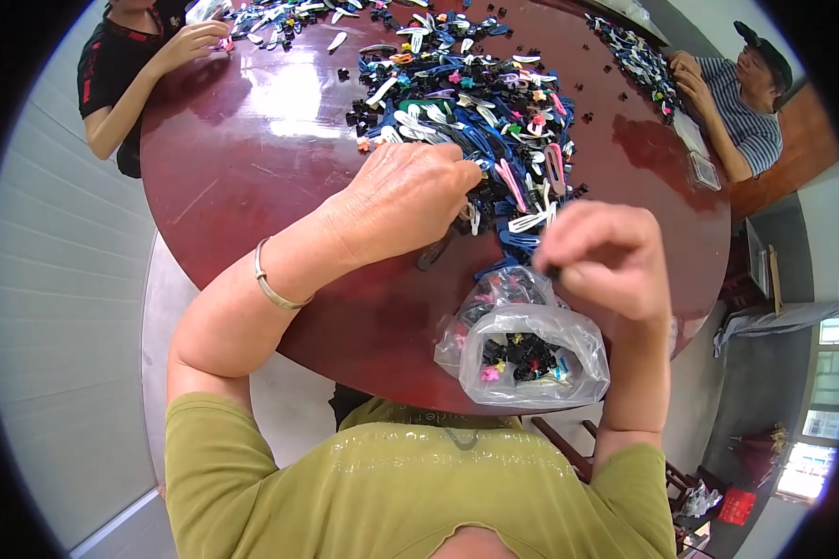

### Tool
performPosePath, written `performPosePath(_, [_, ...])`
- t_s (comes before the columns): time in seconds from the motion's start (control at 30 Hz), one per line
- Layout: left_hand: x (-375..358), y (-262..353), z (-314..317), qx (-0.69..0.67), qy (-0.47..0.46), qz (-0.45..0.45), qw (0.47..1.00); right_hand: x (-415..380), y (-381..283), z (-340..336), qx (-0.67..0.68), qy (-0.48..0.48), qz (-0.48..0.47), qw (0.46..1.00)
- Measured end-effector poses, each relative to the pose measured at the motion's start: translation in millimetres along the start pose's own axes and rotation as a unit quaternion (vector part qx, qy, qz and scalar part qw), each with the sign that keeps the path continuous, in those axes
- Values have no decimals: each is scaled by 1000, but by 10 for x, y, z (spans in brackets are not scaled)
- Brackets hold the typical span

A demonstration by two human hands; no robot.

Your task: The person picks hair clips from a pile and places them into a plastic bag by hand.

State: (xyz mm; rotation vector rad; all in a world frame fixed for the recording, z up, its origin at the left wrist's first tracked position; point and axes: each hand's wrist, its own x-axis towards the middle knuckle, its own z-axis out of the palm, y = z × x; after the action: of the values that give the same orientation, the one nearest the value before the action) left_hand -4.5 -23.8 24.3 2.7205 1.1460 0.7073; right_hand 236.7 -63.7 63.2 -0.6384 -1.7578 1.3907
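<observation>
A big heap of hair clips [480, 112], mostly blue, black and white, lies in the middle of a round dark red table [252, 158]. My left hand [405, 196] reaches into the near edge of the heap, fingers curled over several clips; whether it grips one is hidden. My right hand [606, 256] hovers over a clear plastic bag [531, 354], its fingertips pinched on a small dark clip. The bag sits at the table's near edge and holds small black and pink claw clips.
A person in black [126, 56] at the far left handles clips from a second pile [289, 23]. A person in a striped shirt [741, 102] at the far right works a smaller pile [639, 61]. A clear box [704, 170] lies near them.
</observation>
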Motion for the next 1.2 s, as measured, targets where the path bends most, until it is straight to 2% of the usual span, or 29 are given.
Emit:
performPosePath(0.07, [-2, -54, 36, 19, 10, 2, 1000, -56, -107, -62, 79, -89, -5, 993])
performPosePath(0.1, [-4, -69, 49, 18, 8, 0, 1000, -40, -99, -66, 60, -115, -42, 991])
performPosePath(0.2, [-1, -81, 63, 19, -7, 2, 1000, -9, -25, -88, -107, -67, -40, 991])
performPosePath(0.23, [0, -78, 51, 21, -15, 5, 1000, -5, 75, -23, -152, 27, 11, 988])
performPosePath(0.27, [-1, -70, 40, 24, -22, 6, 999, 48, 189, 6, -256, 61, -9, 965])
performPosePath(0.4, [-13, -34, 18, 11, -32, 2, 999, 126, 587, 59, -402, 49, -60, 912])
performPosePath(0.53, [-7, -50, 19, 13, -26, 6, 1000, 154, 564, 149, -505, 29, -82, 859])
performPosePath(0.73, [0, -98, -34, 33, -12, -19, 999, 140, 510, 123, -474, 10, -36, 880])
performPosePath(0.93, [6, -137, -36, 49, -27, -36, 998, 152, 552, 135, -505, 4, -56, 861])
performPosePath(1.03, [7, -139, -41, 47, -28, -38, 998, 137, 538, 103, -440, 37, -59, 895])
performPosePath(1.13, [14, -134, -48, 53, -14, -49, 997, 125, 292, 72, -286, 77, 49, 954])
performPosePath(1.2, [11, -138, -61, 61, -10, -59, 996, 41, 239, 33, -170, 86, 34, 981])
